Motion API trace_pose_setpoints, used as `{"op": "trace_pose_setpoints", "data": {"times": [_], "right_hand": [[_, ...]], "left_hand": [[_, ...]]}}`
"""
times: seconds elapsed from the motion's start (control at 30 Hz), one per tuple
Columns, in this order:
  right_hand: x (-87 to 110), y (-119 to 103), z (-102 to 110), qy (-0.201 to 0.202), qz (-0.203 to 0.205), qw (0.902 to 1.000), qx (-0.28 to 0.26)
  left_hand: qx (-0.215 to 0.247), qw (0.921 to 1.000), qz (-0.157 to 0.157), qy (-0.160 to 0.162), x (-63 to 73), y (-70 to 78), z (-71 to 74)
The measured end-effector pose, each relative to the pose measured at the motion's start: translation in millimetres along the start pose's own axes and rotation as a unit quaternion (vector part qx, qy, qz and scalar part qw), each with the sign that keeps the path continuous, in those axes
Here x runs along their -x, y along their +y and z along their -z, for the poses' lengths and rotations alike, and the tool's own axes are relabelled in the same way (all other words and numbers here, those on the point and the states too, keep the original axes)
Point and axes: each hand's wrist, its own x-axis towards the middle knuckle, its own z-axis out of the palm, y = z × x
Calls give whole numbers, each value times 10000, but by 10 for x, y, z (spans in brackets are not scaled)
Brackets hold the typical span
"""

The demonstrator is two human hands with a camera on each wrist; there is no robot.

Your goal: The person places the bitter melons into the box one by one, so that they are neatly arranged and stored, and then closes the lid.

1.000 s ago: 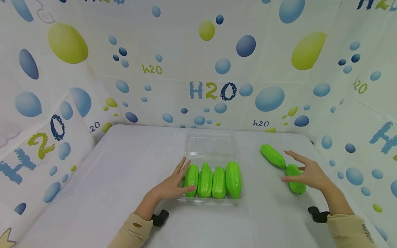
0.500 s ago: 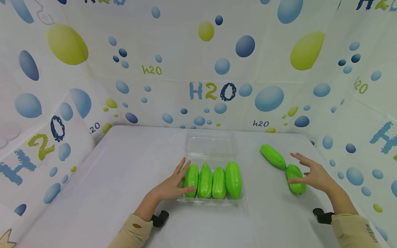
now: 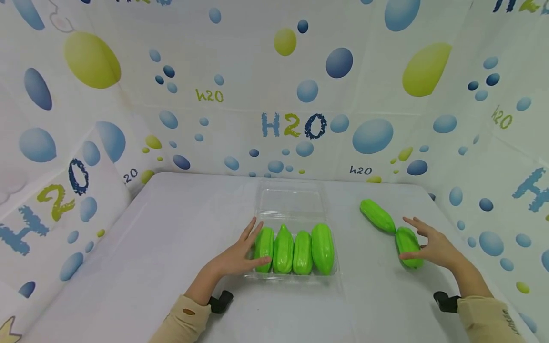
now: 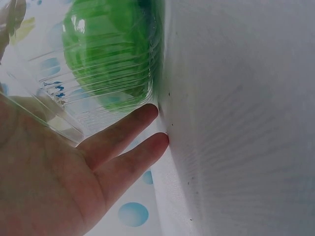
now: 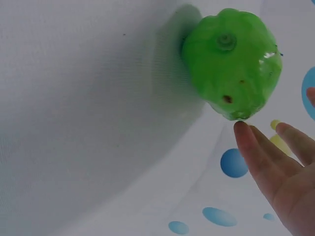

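My left hand [image 3: 236, 255] is at the left side of a clear plastic clamshell container [image 3: 291, 277], fingers extended along its wall and thumb over the near left corner. Inside lie several shiny bright green gourd-like vegetables [image 3: 323, 248] side by side, lengthwise. In the left wrist view two fingertips reach low beside the container's ribbed wall [image 4: 110, 73]. At the right, my right hand [image 3: 437, 245] spreads thumb and fingers about a loose green gourd-like vegetable [image 3: 407, 243]. The right wrist view shows its blunt end [image 5: 234, 64] close to a fingertip; whether they touch I cannot tell.
Another green vegetable [image 3: 377, 216] lies farther back, its tip meeting the near one. The container's clear lid [image 3: 291, 202] is folded back flat behind it. A white table [image 3: 180, 209] lies under everything, with a printed curtain [image 3: 240, 66] behind and at both sides.
My right hand has shifted slightly right and toward me, its fingers now lower about the near vegetable. The left hand, the container and the vegetables stay put.
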Motion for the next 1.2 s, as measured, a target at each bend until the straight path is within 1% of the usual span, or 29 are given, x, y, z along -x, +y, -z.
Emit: {"op": "trace_pose_setpoints", "data": {"times": [0.33,0.7,1.0,1.2], "right_hand": [[-17,53,-65,-109,-43,9998,184],[-46,134,-117,-444,-236,9987,24],[-28,151,-142,-560,-428,9975,54],[-19,148,-126,-614,-469,9970,49]], "left_hand": [[-5,10000,26,7,5,4,0],[-6,10000,-17,20,-6,-13,-5],[-29,10000,-25,29,-4,-4,0],[-20,10000,-19,9,7,10,9]]}}
